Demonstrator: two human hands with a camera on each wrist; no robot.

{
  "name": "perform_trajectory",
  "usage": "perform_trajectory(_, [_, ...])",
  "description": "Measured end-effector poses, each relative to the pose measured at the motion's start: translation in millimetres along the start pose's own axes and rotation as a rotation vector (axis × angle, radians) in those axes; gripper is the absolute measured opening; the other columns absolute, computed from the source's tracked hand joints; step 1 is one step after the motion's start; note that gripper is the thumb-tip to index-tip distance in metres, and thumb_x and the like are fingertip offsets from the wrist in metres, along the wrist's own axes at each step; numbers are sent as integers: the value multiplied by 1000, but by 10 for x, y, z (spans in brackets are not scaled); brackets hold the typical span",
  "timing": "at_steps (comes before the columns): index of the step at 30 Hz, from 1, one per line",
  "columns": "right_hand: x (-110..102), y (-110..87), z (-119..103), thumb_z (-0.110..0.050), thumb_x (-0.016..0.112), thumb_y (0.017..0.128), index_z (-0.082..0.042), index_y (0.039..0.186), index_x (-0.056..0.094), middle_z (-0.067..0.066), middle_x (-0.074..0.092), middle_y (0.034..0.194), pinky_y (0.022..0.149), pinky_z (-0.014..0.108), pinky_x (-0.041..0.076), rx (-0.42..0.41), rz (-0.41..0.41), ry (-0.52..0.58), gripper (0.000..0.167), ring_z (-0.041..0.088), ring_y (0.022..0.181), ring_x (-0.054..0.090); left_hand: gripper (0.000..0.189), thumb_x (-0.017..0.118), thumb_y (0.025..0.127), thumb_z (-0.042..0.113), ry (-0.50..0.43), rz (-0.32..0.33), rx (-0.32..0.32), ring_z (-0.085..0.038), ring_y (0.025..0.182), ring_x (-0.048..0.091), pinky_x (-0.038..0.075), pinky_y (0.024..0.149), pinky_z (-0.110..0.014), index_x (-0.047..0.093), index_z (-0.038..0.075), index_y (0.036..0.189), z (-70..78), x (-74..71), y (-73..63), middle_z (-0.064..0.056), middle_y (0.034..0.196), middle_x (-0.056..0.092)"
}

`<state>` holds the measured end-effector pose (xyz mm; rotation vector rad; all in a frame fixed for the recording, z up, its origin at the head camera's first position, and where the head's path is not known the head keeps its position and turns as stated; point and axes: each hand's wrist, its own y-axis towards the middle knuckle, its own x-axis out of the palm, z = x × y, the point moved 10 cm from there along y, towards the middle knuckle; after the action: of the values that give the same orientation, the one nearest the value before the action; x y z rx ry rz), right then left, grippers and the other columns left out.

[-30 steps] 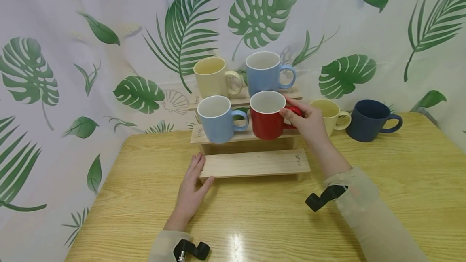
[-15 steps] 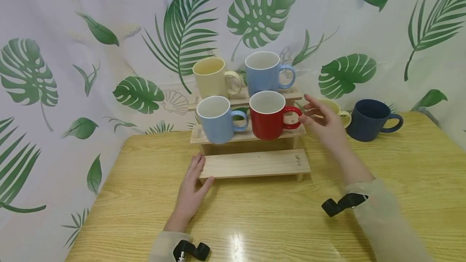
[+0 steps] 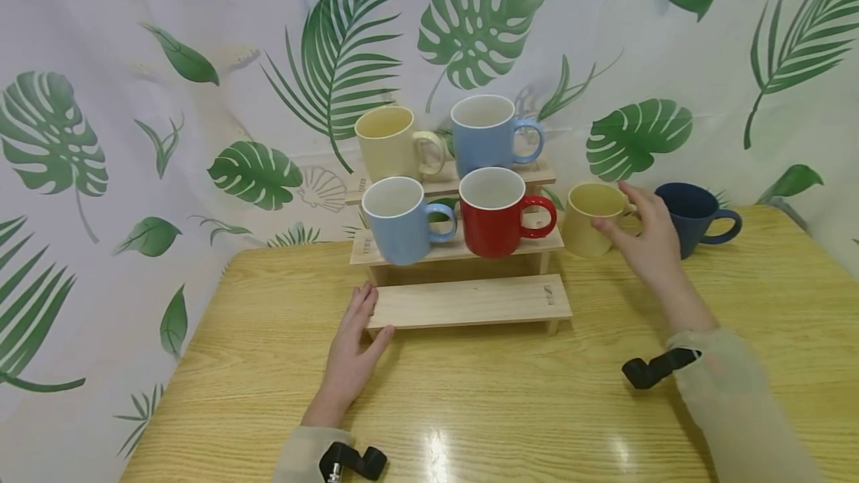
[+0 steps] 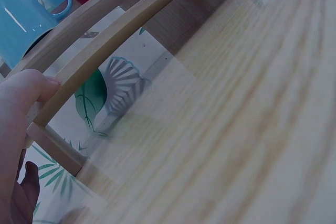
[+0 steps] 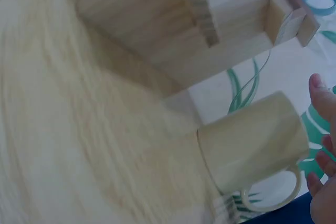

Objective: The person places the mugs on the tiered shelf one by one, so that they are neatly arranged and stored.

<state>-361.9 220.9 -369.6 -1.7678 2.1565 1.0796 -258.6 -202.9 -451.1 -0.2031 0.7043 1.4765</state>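
Observation:
My left hand (image 3: 352, 352) holds the left end of the lowest step of a wooden tiered stand (image 3: 470, 302), its thumb at the front edge. In the left wrist view, the thumb (image 4: 42, 85) lies against the board's edge. With fingers spread, my right hand (image 3: 647, 241) hovers by the handle of a pale yellow mug (image 3: 590, 218), which stands upright on the table. The right wrist view shows that mug (image 5: 257, 142) and its handle, with the fingertips apart from it. A red mug (image 3: 493, 222) and a light blue mug (image 3: 399, 226) stand on the middle step.
On the top step are another pale yellow mug (image 3: 385, 147) and another light blue mug (image 3: 483, 136). A navy mug (image 3: 684, 218) stands right of the right hand, partly hidden. A leaf-patterned cloth (image 3: 235, 110) hangs behind the wooden table (image 3: 456, 401).
My right hand has let go of the red mug's handle and moved right to the pale yellow mug. The red mug stays on the middle step. The left hand has not moved.

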Motion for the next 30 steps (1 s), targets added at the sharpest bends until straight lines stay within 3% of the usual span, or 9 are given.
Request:
perform_trajectory(5, [44, 55, 128, -29, 75, 84, -4, 149, 31, 26, 29, 148, 106, 62, 21, 3, -74, -100, 82, 45, 136, 24, 65, 57, 96, 35, 0, -3, -3, -17, 145, 6, 16, 112, -52, 30, 11, 151, -9, 6, 0, -1, 158, 20])
perform_trajectory(12, [147, 155, 186, -28, 75, 85, 0, 151, 21, 30, 26, 148, 106, 62, 19, -59, -178, -186, 90, 49, 135, 22, 65, 57, 97, 35, -3, -4, -2, -17, 145, 6, 15, 112, -52, 30, 11, 151, -2, 4, 1, 2, 158, 19])
perform_trajectory(16, [188, 176, 219, -34, 70, 88, 1, 152, 15, 33, 23, 148, 107, 62, 17, -39, -228, -213, 91, 51, 134, 20, 65, 57, 97, 36, -5, -5, -1, -17, 145, 5, 16, 112, -52, 30, 11, 151, 0, 0, 2, 2, 158, 19])
perform_trajectory(30, [229, 102, 239, -47, 61, 91, 2, 151, 11, 40, 26, 140, 101, 67, 21, -14, -264, -301, 93, 58, 127, 23, 66, 57, 97, 36, -1, -11, -4, -17, 145, 5, 16, 112, -53, 30, 10, 151, 19, -4, -3, 0, 158, 19])
